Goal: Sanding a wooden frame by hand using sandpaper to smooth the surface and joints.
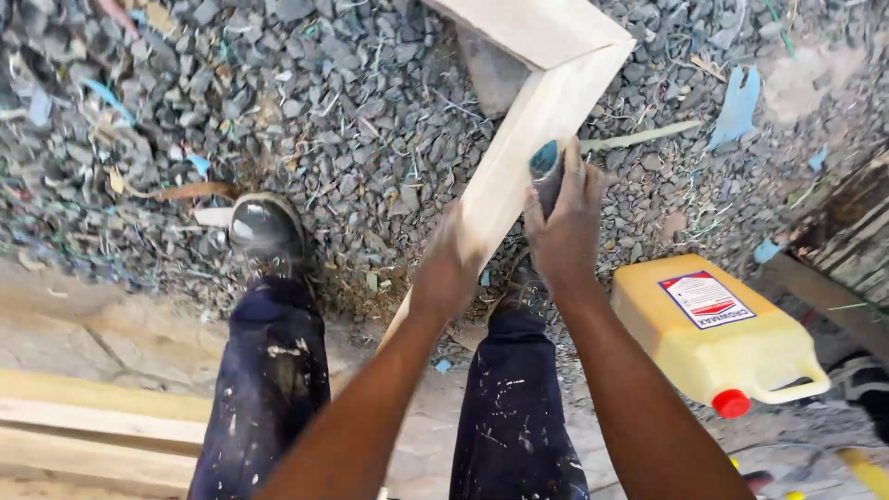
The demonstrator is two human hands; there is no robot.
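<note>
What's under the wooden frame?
Under the frame: gray gravel with scraps. The left hand and right hand cover its lower part; ground there is hidden.

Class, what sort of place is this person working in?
Probably an outdoor carpentry yard: a jointed wooden frame held over littered gravel, timber planks on the ground, and a yellow jerrycan.

Daylight fell on a ground of grey crushed gravel (352, 102) that was strewn with blue scraps (738, 104), thin strings and wood slivers. Toward the near edge the gravel gave way to a bare, cracked slab of pale concrete (102, 329), where light wooden boards (93, 426) lay at the lower left corner. A yellow plastic jerrycan (718, 338) with a red cap lay on its side at the right, beside dark weathered planks (847, 231).
</note>
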